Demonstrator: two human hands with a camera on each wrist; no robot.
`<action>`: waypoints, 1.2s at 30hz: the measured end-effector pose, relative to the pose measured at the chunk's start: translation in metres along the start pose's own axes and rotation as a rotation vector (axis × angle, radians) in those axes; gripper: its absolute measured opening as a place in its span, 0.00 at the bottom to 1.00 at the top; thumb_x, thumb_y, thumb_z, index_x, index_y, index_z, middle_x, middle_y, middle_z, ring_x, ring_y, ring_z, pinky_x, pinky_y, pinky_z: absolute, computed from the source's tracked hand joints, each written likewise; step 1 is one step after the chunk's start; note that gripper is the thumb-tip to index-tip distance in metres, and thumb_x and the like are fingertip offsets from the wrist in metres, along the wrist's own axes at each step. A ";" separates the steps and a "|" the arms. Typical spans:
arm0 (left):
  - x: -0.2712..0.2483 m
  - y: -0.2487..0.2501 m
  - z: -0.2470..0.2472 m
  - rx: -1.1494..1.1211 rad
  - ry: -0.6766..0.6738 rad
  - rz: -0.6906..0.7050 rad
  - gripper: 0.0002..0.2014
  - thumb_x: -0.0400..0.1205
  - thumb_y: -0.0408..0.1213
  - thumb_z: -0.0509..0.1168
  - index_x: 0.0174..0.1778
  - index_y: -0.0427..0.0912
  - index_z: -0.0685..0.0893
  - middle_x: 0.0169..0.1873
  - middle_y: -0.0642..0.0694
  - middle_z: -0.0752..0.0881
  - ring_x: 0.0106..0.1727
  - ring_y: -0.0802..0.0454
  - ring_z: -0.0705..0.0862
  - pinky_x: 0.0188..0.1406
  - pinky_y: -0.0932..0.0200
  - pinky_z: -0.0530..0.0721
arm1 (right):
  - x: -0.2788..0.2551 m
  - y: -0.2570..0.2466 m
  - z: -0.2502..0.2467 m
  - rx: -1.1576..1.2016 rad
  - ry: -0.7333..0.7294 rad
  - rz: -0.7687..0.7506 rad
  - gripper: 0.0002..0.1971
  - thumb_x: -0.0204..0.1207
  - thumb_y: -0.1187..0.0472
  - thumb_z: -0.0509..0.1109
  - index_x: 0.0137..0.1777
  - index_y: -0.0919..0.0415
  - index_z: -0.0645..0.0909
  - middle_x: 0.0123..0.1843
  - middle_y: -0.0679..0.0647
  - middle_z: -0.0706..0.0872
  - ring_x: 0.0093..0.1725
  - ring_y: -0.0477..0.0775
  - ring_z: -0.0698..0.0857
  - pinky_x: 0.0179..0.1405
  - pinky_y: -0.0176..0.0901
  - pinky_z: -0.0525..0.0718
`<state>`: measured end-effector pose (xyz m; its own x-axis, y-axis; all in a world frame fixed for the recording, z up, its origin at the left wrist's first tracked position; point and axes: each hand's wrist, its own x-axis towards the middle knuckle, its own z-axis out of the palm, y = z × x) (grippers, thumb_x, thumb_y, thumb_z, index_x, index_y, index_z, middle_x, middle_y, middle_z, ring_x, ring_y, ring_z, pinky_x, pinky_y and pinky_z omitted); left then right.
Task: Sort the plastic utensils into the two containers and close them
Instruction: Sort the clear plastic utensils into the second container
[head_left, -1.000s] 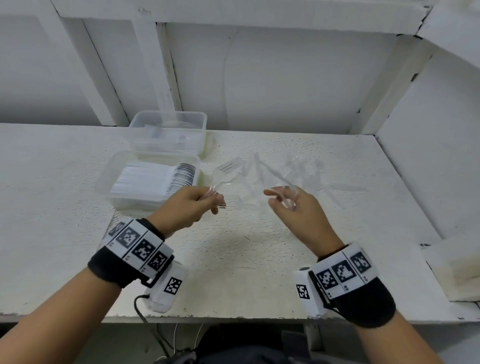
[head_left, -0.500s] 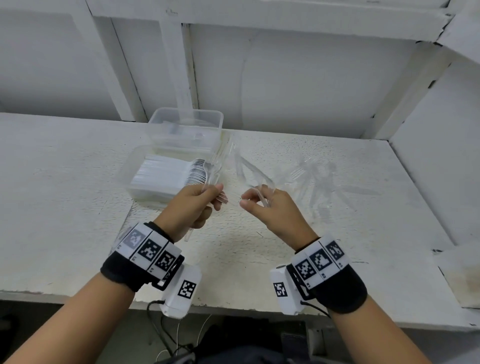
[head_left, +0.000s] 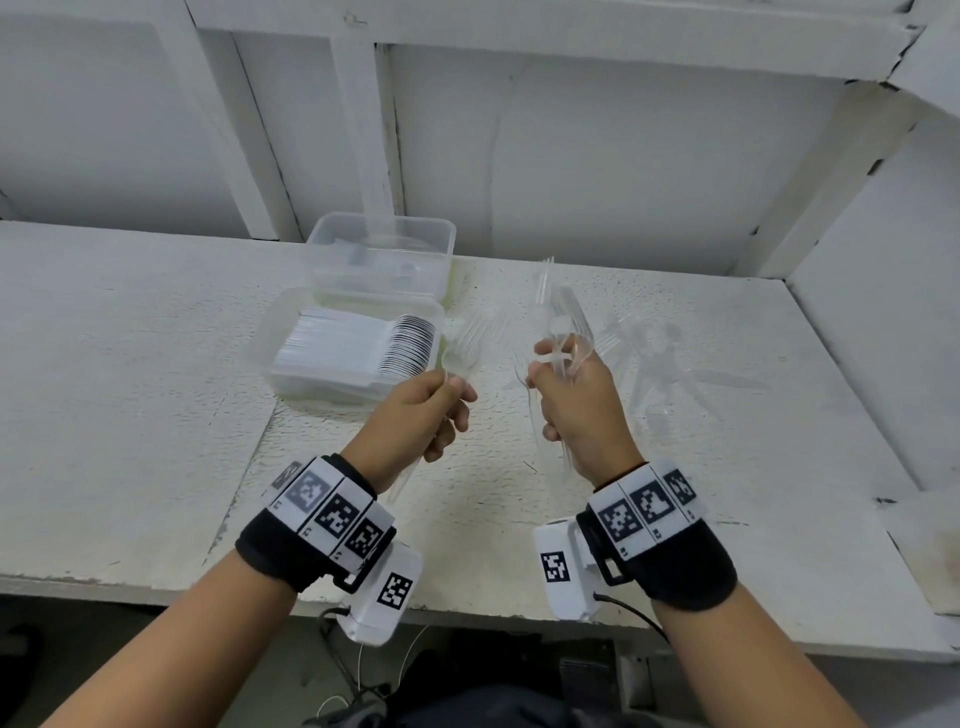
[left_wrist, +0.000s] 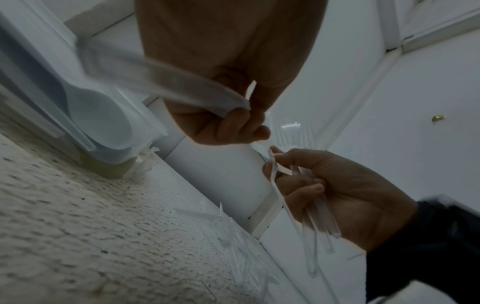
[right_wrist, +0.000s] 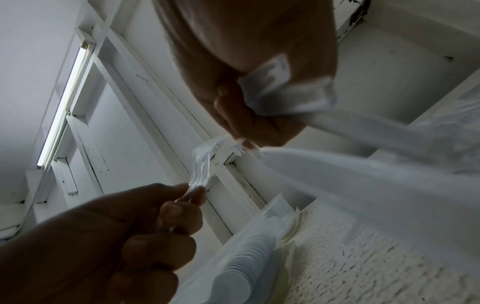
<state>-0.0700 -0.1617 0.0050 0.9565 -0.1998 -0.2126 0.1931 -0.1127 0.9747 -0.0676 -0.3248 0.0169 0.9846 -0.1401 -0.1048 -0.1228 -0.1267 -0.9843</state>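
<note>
My left hand (head_left: 434, 410) has its fingers pinched on one clear fork (head_left: 462, 345); my right hand (head_left: 576, 410) grips a bunch of forks (head_left: 563, 322), tines up, probably squaring them for the empty-looking back-edge container (head_left: 382, 249). The spoon container (head_left: 353, 348) sits in front of it.

A white desk (head_left: 130, 415) with a rough, pebbled top runs back to a white panelled wall (head_left: 623, 182) braced by slanted white beams (head_left: 358, 130), while a lit tube lamp (right_wrist: 64, 102) shows overhead in the right wrist view.
</note>
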 end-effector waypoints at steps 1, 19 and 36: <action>0.001 -0.001 0.000 0.023 -0.002 0.013 0.12 0.87 0.38 0.54 0.41 0.42 0.79 0.24 0.51 0.79 0.19 0.60 0.70 0.17 0.68 0.67 | 0.000 0.000 0.001 -0.011 -0.003 0.009 0.11 0.78 0.67 0.61 0.43 0.48 0.75 0.36 0.52 0.78 0.21 0.38 0.70 0.16 0.33 0.69; 0.010 -0.005 0.008 0.340 0.044 0.146 0.12 0.87 0.40 0.53 0.46 0.46 0.81 0.39 0.55 0.84 0.40 0.58 0.81 0.40 0.63 0.76 | 0.000 -0.003 -0.001 0.104 0.020 0.040 0.06 0.77 0.57 0.70 0.39 0.55 0.81 0.32 0.51 0.79 0.16 0.40 0.66 0.14 0.33 0.65; 0.008 -0.011 0.028 0.164 0.137 0.165 0.11 0.87 0.46 0.48 0.46 0.48 0.72 0.27 0.52 0.70 0.24 0.62 0.68 0.25 0.67 0.68 | -0.008 0.004 0.017 0.000 -0.009 -0.050 0.10 0.79 0.64 0.66 0.57 0.59 0.85 0.22 0.35 0.78 0.16 0.36 0.73 0.18 0.23 0.67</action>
<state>-0.0708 -0.1894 -0.0096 0.9949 -0.0962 -0.0293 0.0046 -0.2479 0.9688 -0.0737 -0.3072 0.0111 0.9906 -0.1244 -0.0569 -0.0735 -0.1330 -0.9884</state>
